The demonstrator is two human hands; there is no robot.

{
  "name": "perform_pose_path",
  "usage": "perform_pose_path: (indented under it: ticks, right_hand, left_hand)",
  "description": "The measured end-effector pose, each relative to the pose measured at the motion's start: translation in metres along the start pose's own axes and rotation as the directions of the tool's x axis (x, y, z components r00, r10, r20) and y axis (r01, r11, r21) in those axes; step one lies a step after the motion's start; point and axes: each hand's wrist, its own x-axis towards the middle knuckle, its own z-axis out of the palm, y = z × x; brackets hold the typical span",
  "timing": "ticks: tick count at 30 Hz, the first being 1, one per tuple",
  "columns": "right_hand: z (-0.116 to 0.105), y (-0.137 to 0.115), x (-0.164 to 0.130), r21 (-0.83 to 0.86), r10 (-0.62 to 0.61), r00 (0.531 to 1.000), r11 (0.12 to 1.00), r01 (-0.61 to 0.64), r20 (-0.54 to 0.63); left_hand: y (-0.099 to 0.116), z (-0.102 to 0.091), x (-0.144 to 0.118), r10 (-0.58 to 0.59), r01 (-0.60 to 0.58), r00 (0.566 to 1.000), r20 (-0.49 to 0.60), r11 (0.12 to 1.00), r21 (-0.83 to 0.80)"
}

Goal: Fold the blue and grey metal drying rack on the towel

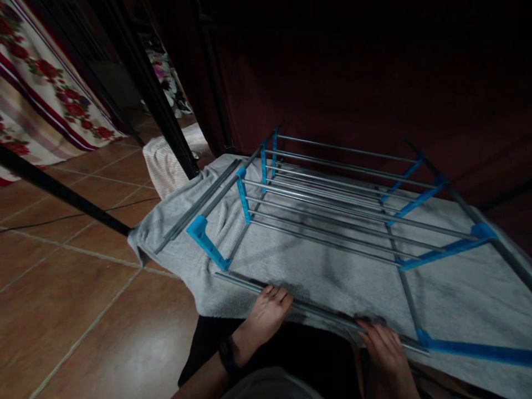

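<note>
head view, looking down, close over rack (332, 205)

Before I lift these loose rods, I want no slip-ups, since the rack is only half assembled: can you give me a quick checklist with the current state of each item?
1. Left hand on the loose metal rods: ok, fingers rest on top.
2. Right hand on the same rods: ok, near their right end.
3. Firm grasp around the rods: cannot tell, fingers look laid over them, not curled.
4. Rods lie flat on the grey towel: ok.
5. Blue corner connector stands apart from the rods: ok, a gap shows.
6. Rack frame seated in all connectors: cannot tell, too dark.
</note>
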Motion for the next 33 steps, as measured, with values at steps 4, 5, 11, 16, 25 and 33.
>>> perform_pose_path:
  ticks: [4, 5, 11, 16, 25, 33]
  right_hand:
    - [-0.005, 0.007, -0.021, -0.003, 0.002, 0.998, 1.000, -0.002, 0.056]
    - [-0.007, 0.008, -0.025, 0.006, -0.011, 0.997, 1.000, 0.011, 0.074]
    - [-0.024, 0.013, -0.036, -0.005, -0.044, 0.983, 0.999, 0.046, 0.179]
    - [-0.023, 0.013, -0.027, -0.030, -0.052, 0.990, 0.998, 0.056, 0.133]
    - [-0.028, 0.007, -0.001, -0.042, -0.074, 0.987, 0.996, 0.081, 0.144]
    - [-0.026, 0.008, 0.006, -0.093, -0.064, 0.988, 0.993, 0.078, 0.142]
  left_hand:
    - [-0.002, -0.005, 0.001, 0.035, -0.035, 0.999, 0.007, 0.999, 0.019]
    - [-0.001, -0.006, 0.002, 0.046, -0.046, 0.999, 0.004, 0.999, 0.020]
    - [0.007, -0.005, 0.010, 0.088, -0.088, 0.996, -0.001, 0.996, 0.024]
    - [0.004, -0.002, 0.018, 0.092, -0.091, 0.996, -0.006, 0.995, 0.048]
    - [-0.002, -0.002, 0.018, 0.054, -0.054, 0.998, 0.014, 0.998, 0.018]
    - [-0.002, -0.008, 0.019, 0.054, -0.055, 0.998, 0.038, 0.998, 0.011]
